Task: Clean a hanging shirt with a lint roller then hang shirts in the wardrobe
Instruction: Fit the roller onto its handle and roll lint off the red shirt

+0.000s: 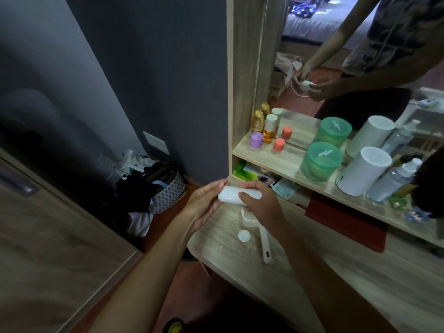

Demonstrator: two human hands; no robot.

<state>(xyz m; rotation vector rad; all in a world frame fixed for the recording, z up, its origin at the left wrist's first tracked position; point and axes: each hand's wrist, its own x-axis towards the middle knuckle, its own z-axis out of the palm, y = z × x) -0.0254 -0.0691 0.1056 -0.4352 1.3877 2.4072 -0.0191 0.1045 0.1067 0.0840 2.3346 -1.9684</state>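
Two bare arms reach out from the bottom of the view. The left hand [204, 203] cups one end of a white roll [234, 194], with its fingers bent under it. The right hand [260, 203] wraps around the other end, thumb on top. Both hands hold the roll just above the near corner of a wooden desk [360, 292].

Far to the left is a wooden door [48, 248] with a dark handle. Next to it, a pile of bags [153, 186] sits on the floor against a gray wall [144, 68]. One bag has a gray and white pattern.

On the desk, right under the hands, lies a white handle [263, 239] with a frame at its top. A small round white cap [244, 235] lies just beside it, on its left.

Above the desk there is a wooden shelf [276, 162]. At its left end stand small bottles: a purple pot [256, 139], a bottle of yellow oil [269, 128] with a white cap, and an orange pot [279, 144]. Farther right is a green tub [320, 162], then a tall white can [365, 170], then a clear spray bottle [396, 179].

Behind the shelf is a mirror [360, 44]. It shows the person's arms and both hands holding the roll, and a bed far behind.
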